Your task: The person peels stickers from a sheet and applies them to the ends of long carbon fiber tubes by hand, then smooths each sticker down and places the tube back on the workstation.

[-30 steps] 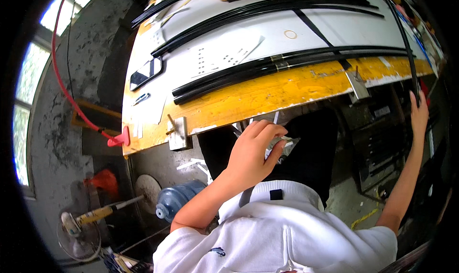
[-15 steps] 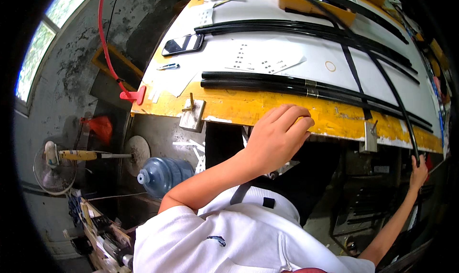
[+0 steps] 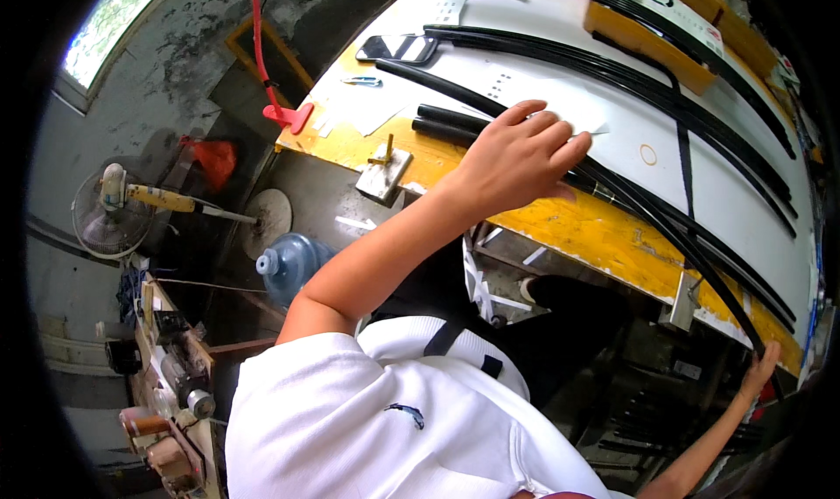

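Several long black rubber strips (image 3: 665, 105) lie along a white tabletop with a yellow front edge (image 3: 595, 237). My left hand (image 3: 521, 153) lies on the nearest black strip (image 3: 691, 254) close to its left end, fingers curled over it and thumb on the near side. My right hand (image 3: 759, 366) reaches far to the right and grips the same strip where it runs off the table edge. Two short black strip ends (image 3: 446, 123) stick out just left of my left hand.
A dark phone (image 3: 398, 48) and a pen lie at the table's left end. A red hose with a clip (image 3: 284, 114) hangs off the corner. Metal brackets (image 3: 383, 174) (image 3: 682, 302) sit on the front edge. A water bottle (image 3: 293, 263) and a fan (image 3: 109, 215) stand on the floor.
My left hand has come up from below the table's front edge onto the black strips on top. My right hand stays at the strip's far end. The view has swung left.
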`<state>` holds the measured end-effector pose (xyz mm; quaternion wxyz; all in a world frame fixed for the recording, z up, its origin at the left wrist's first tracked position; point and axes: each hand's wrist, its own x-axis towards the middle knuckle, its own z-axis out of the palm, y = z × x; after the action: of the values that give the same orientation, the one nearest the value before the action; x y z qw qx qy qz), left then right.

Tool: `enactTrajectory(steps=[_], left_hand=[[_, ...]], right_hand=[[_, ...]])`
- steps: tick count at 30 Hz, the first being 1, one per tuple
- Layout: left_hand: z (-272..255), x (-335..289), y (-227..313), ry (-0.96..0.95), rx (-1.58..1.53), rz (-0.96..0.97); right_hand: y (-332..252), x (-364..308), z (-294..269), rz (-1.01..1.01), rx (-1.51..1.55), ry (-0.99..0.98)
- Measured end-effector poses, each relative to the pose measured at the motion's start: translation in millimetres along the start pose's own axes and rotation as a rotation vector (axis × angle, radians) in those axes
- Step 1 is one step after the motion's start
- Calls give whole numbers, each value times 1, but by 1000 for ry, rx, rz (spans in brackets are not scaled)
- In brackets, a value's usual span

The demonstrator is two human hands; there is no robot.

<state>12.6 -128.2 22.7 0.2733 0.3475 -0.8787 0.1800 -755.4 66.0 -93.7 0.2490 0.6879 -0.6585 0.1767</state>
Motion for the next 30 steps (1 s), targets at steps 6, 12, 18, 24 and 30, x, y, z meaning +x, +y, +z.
enactTrajectory(steps=[6, 12, 18, 24, 30], left_hand=[[1, -33, 2, -66, -41, -49], [13, -71, 0, -10, -124, -148], [24, -85, 2, 5, -153, -154], [32, -87, 13, 50, -266, -183], [39, -90, 11, 219, -339, -165]], right_hand=[[-117, 67, -24, 121, -582, -161], [-142, 71, 4, 179, -384, -267], [-134, 61, 17, 225, -354, -246], [-127, 52, 3, 368, -415, -328], [-192, 94, -34, 371, -303, -150]])
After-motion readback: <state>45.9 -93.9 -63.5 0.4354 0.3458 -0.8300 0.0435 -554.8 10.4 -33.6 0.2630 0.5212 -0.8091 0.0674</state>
